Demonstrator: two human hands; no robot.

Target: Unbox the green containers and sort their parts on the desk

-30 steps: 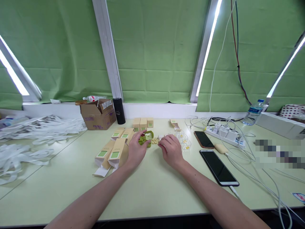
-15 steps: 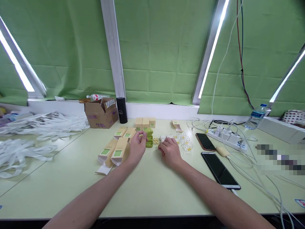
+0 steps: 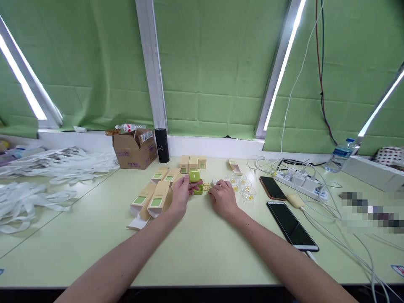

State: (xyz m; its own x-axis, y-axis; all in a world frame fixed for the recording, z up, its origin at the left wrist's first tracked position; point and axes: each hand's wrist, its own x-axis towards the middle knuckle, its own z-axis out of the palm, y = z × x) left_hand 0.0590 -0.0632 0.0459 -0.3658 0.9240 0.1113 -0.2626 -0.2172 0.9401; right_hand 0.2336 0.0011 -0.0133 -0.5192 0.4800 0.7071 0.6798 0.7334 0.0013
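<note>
My left hand (image 3: 182,191) grips a small green case (image 3: 194,175) with rounded corners, raised above the table. Below it lies another green case (image 3: 198,190), partly covered by my fingers. Curled on the table, my right hand (image 3: 223,195) rests beside several small cream pieces with yellow marks (image 3: 206,186); whatever its fingertips touch is hidden. Several clear plastic pieces with yellow spots (image 3: 247,189) are just right of that hand. Left of my left hand lie several tan cartons with green labels (image 3: 160,198), the nearest with opened flaps.
Upright small boxes (image 3: 193,162) stand behind my hands. Two phones (image 3: 292,225), a power strip (image 3: 301,183) and loose white cables occupy the right. At the left are white strap piles (image 3: 57,164), a cardboard box (image 3: 135,151) and a black cylinder (image 3: 162,145).
My left hand has lifted a green case off the group and turned it, its fingers now stretched beneath it. My right hand has shifted slightly left toward the cream pieces.
</note>
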